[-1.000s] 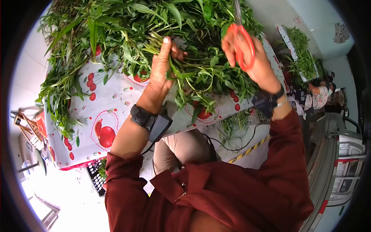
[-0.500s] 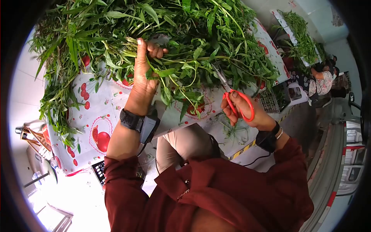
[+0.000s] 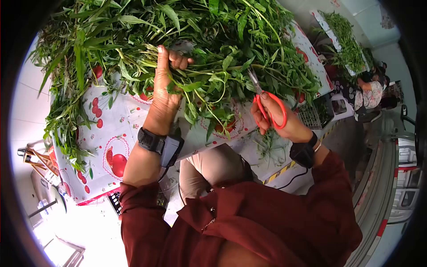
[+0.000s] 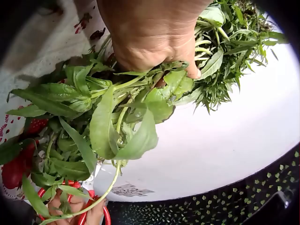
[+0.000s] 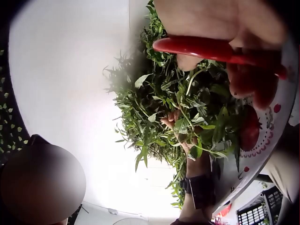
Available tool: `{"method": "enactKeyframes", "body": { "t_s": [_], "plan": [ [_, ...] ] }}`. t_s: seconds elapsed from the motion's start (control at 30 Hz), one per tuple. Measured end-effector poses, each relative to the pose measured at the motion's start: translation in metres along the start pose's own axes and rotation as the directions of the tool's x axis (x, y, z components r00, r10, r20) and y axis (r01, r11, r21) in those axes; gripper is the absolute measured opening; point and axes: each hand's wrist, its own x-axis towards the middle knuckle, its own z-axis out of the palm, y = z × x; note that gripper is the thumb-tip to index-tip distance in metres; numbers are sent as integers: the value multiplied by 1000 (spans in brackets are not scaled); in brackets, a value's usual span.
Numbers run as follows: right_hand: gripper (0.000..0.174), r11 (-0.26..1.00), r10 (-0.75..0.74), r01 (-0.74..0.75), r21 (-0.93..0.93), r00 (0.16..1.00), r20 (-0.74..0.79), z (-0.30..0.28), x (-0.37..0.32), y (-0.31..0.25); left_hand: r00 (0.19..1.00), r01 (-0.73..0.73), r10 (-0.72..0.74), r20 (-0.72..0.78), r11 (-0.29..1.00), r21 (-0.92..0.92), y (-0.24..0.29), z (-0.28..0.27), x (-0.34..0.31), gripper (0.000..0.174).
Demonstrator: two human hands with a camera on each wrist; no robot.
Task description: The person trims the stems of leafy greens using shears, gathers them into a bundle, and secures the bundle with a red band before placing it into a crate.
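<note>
Green leafy stems in a bunch (image 3: 217, 81) lie across the front of the table, and my left hand (image 3: 163, 83) grips them near their cut ends, thumb up. In the left wrist view, broad leaves (image 4: 101, 124) spill out below that hand. My right hand (image 3: 290, 126) holds red-handled scissors (image 3: 285, 114), fingers and thumb in the handle loops. The blades point up and left among the bunch's leaves, their tips partly covered by foliage. In the right wrist view the red handle (image 5: 201, 48) crosses under the palm.
A big heap of the same greens (image 3: 187, 22) covers the table's far side. The tablecloth (image 3: 118, 120) has printed red fruit. Cut leaves (image 3: 267, 147) lie on the floor beside a wire crate (image 3: 309, 116). Another person (image 3: 373, 91) is at far right, near a second greens-covered table (image 3: 344, 42).
My right hand has come down from over the heap with the scissors, bringing the blades to the bunch, then shifted slightly up and left. My left hand keeps its grip on the stems.
</note>
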Motion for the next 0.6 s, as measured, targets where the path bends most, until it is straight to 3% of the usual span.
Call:
{"method": "enactKeyframes", "body": {
  "t_s": [0.23,0.43,0.5,0.57,0.6],
  "plan": [
    [51,999,-30,31,-39,999,15,-6,1,5,1000,22,-21,19,998,-57,-1,-3,2,40],
    [45,1000,-4,2,-23,996,-93,-8,-10,-7,1000,25,-25,7,996,-86,1,-4,3,40],
    [36,947,-196,156,-279,973,-124,-16,-12,-27,1000,24,-26,-16,996,-81,0,-2,2,40],
    [17,919,-312,218,-327,912,-267,-26,-6,-43,999,25,-29,-37,996,-85,0,-1,2,39],
    [16,869,-404,270,-415,871,-279,-40,5,-42,999,25,-28,-35,996,-86,0,-2,2,39]
  ]
}}
